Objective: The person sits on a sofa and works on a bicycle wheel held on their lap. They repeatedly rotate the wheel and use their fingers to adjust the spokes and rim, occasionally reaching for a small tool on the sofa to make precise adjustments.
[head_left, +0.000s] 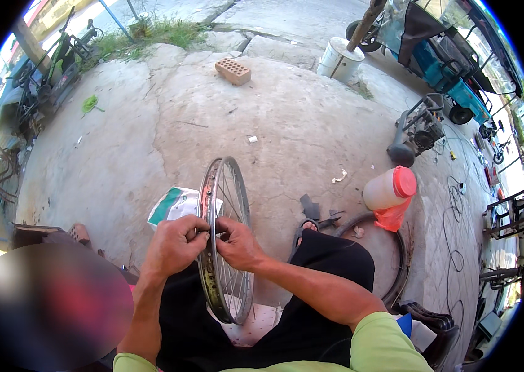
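Observation:
A spoked bicycle wheel without a tyre stands upright between my knees, its rim edge facing me. My left hand is closed at the rim's left side, thumb and fingers pinched together. From the other side my right hand grips the rim, its fingertips on the spoke side, close to the left fingers. Any small part between the fingertips is too small to make out. The wheel's lower end is over a pale pink speckled surface. Behind my left hand lies a white and green package.
A tyre lies by my right leg, near a pale jar with a red lid. Farther off are a perforated brick, a compressor-like machine, a white bucket with a post and a blue three-wheeler. Cables trail at right.

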Available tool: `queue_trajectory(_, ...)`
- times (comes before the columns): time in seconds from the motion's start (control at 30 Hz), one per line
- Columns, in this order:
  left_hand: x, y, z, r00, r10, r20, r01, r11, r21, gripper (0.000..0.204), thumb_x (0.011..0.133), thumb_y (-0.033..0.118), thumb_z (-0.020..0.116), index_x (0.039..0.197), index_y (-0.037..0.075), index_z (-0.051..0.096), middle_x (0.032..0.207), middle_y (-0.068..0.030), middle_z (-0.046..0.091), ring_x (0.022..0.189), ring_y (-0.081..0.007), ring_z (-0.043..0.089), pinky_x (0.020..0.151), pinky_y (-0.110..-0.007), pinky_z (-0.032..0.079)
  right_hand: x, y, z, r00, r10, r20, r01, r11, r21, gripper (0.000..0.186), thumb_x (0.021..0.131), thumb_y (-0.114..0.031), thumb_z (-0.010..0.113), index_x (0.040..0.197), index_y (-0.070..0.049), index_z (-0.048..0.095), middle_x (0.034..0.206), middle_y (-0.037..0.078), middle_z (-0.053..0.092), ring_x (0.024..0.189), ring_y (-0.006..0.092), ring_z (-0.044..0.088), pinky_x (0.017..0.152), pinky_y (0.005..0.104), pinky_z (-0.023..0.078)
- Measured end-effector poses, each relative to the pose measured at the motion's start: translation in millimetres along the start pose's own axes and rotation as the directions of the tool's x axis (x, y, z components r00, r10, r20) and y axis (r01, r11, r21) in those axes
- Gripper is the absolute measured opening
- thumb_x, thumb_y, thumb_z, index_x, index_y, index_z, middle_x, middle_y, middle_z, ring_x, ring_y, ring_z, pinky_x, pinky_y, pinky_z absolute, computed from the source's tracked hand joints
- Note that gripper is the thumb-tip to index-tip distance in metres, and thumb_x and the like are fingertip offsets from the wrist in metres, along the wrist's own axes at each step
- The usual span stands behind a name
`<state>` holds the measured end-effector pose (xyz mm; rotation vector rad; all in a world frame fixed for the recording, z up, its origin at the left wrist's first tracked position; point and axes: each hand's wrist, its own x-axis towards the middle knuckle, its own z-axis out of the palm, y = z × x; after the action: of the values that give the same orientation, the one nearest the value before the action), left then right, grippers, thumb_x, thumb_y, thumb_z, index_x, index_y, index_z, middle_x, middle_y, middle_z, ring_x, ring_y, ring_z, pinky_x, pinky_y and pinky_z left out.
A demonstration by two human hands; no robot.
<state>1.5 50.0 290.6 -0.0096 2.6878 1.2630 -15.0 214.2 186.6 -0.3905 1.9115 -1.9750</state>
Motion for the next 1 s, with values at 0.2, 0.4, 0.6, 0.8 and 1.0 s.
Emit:
queue_trajectory(0.2,-1,3,3,1.0,-0.001,-0.03,0.001,1.0,-0.008,0.015,0.08,0.009,0.072,0.094,0.004,0.07,0.052,-0.0069,0.048,0.045,-0.0142,0.046,0.048,-0.033,0.039,0,-3,-1,1.0,0.006,-0.008,-0.006,1.0,0.0,0.022,0.09,-0.016,0.065,0.103,0.002,0.065,0.091,0.017,0.069,0.079,0.02,0.067,0.067,0.034,0.053)
queue_trajectory(0.4,0,-2,4,1.0,-0.004,-0.009,0.004,1.0,-0.021,0.017,0.08,0.01,0.073,0.095,0.004,0.07,0.051,-0.0069,0.047,0.046,-0.0143,0.046,0.048,-0.033,0.039,0,-1,-2,1.0,-0.016,-0.005,0.016,0.999,-0.04,0.023,0.09,-0.017,0.066,0.103,0.002,0.065,0.089,0.017,0.069,0.078,0.0203,0.067,0.066,0.0343,0.053)
queue_trajectory(0.6,-1,4,3,1.0,0.003,-0.023,-0.003,1.0,-0.017,0.015,0.079,0.008,0.073,0.093,0.004,0.07,0.051,-0.006,0.047,0.046,-0.0134,0.045,0.048,-0.032,0.038,0,3,0,1.0,0.001,-0.011,-0.001,1.0,0.0,0.022,0.09,-0.015,0.066,0.103,0.002,0.065,0.088,0.017,0.069,0.077,0.0195,0.067,0.067,0.0338,0.054)
queue_trajectory(0.8,-1,-2,6,0.998,-0.044,-0.033,0.04,0.991,-0.129,0.009,0.082,0.006,0.072,0.088,0.003,0.068,0.052,-0.0008,0.048,0.048,-0.0076,0.043,0.048,-0.028,0.036,0,1,-1,0.999,0.045,0.01,-0.045,0.999,0.028,0.024,0.092,-0.017,0.066,0.105,0.003,0.065,0.093,0.017,0.07,0.081,0.0184,0.068,0.069,0.0333,0.055)
queue_trajectory(1.0,4,-9,5,0.992,-0.128,0.007,0.113,0.854,-0.507,0.01,0.088,0.006,0.068,0.092,0.001,0.061,0.067,0.0034,0.057,0.05,-0.0014,0.042,0.045,-0.021,0.031,-4,-14,-5,0.989,0.112,0.098,-0.114,0.993,0.012,0.023,0.095,-0.015,0.062,0.109,0.003,0.066,0.099,0.015,0.071,0.088,0.0167,0.068,0.078,0.0314,0.054)
